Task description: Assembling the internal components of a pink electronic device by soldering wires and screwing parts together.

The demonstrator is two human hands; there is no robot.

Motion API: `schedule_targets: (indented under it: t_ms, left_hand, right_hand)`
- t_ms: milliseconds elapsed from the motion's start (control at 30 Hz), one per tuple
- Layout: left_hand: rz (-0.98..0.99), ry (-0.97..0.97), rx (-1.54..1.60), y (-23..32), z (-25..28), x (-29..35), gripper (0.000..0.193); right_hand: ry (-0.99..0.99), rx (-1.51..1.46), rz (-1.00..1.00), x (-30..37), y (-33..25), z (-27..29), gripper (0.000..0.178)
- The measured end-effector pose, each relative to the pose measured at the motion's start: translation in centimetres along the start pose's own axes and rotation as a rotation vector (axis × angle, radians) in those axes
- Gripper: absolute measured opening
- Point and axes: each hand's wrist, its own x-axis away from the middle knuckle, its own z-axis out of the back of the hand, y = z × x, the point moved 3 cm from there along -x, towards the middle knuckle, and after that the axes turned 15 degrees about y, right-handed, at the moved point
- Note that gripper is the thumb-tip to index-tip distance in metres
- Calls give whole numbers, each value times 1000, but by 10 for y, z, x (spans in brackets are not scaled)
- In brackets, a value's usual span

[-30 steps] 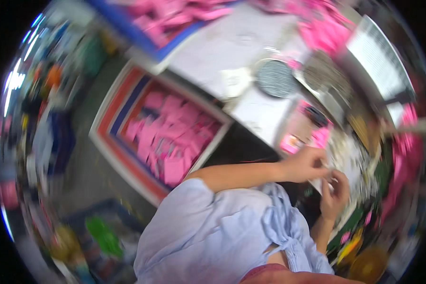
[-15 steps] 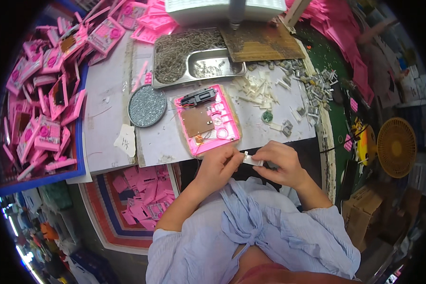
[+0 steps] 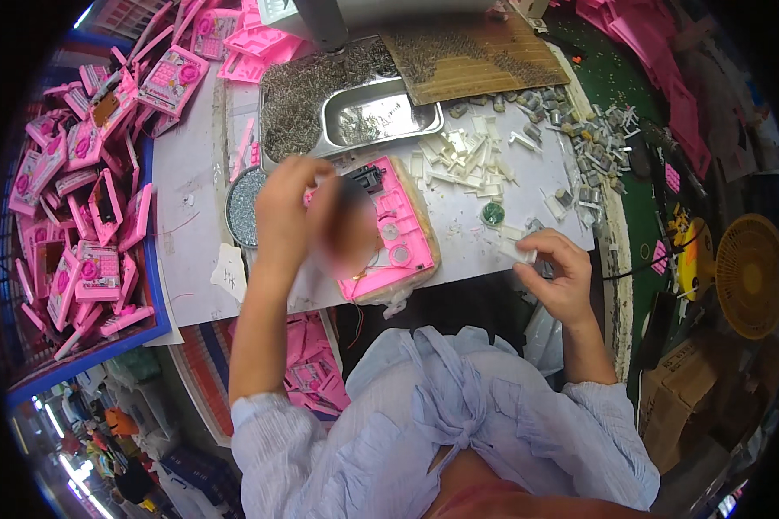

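In my right hand (image 3: pixel 564 275), at the table's front edge, the thumb and fingers are closed on a small white plastic part (image 3: pixel 519 249). My left hand (image 3: pixel 290 212) is raised over the left side of an open pink plastic toy casing (image 3: pixel 407 229), its fingers bent. A blurred patch beside them hides whether they hold anything. Inside the casing I see a black module (image 3: pixel 368 178) and thin wires; the casing rests on a padded, wrapped base (image 3: pixel 426 195). Just left of my left hand is a round dish (image 3: pixel 244 208) of tiny grey metal pieces, partly covered by the hand.
A metal tray (image 3: pixel 381 112) full of small metal pieces lies behind, with a brown board (image 3: pixel 472 56) over its right part. White plastic parts (image 3: pixel 467 156) and small motors (image 3: pixel 593 151) are strewn at right. Pink casings fill a blue crate (image 3: pixel 160 259) at left.
My hands have parted. The left has gone from the front edge up and left over the casing; the right has moved right with the white plastic part.
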Motion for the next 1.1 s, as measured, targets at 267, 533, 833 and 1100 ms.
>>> schedule_targets:
  t_ms: [267, 533, 833, 1100]
  left_hand:
    - [-230, -276, -380, -62, -86, -93, 15]
    - [-318, -447, -133, -44, -107, -88, 12]
    - [-566, -621, -232, -30, -130, -95, 17]
    - [-765, -714, -243, -22, -146, -95, 20]
  right_hand:
    - [-24, -12, 16, -10, 9, 2, 30]
    - [-35, 1, -24, -13, 18, 1, 29]
    - [-81, 5, -20, -20, 14, -5, 28]
    - [-70, -14, 4, -19, 12, -8, 29]
